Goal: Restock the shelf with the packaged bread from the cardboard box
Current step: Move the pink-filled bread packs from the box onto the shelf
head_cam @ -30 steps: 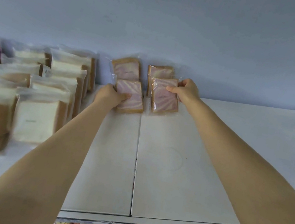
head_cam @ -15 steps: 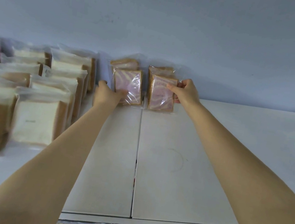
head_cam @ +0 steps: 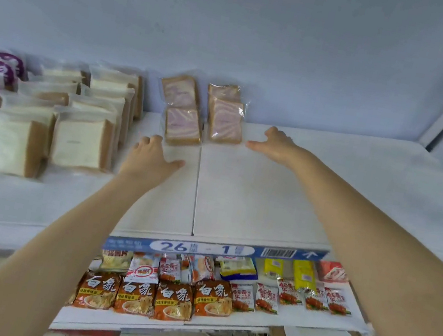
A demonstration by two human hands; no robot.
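At the shelf (head_cam: 253,197) back lie bread packs (head_cam: 183,127), sliced loaves (head_cam: 76,142) to their left, noodle packets (head_cam: 135,296) below

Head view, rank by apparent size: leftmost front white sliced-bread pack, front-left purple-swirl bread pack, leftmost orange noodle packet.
1. Largest: white sliced-bread pack in clear wrap, clearly.
2. The orange noodle packet and purple-swirl bread pack look alike, so not ranked.

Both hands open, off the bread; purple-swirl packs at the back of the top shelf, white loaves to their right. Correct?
No: the head view shows the white loaves left of the purple-swirl packs, not right. The rest holds: left hand and right hand open, off the bread, packs at the back of the top shelf.
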